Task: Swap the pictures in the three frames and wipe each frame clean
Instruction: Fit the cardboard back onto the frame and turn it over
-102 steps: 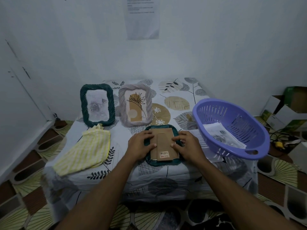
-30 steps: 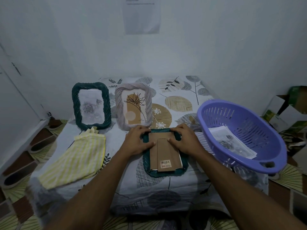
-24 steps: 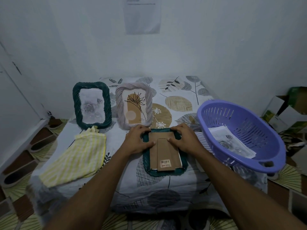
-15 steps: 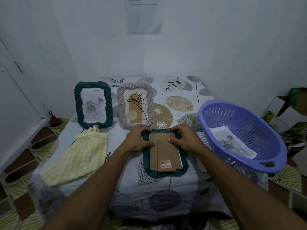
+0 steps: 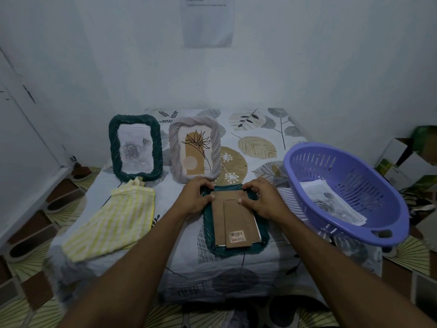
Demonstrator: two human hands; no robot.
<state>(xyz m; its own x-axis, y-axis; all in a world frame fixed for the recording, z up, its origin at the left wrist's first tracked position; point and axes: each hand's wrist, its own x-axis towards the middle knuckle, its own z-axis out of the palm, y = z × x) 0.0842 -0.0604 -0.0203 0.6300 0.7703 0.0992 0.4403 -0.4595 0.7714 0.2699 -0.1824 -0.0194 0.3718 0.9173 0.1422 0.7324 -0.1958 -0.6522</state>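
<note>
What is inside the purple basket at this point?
The purple basket holds white paper prints; the top one shows grey roses. How many sheets lie beneath cannot be told, since the top sheet covers them.

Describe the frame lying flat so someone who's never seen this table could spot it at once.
On the table with the leaf-print cover, look near the front edge, between the yellow striped cloth and the purple basket. The dark green frame there lies face down. Unlike the standing green frame and grey frame behind it, it shows a brown cardboard back with a barcode sticker.
</note>
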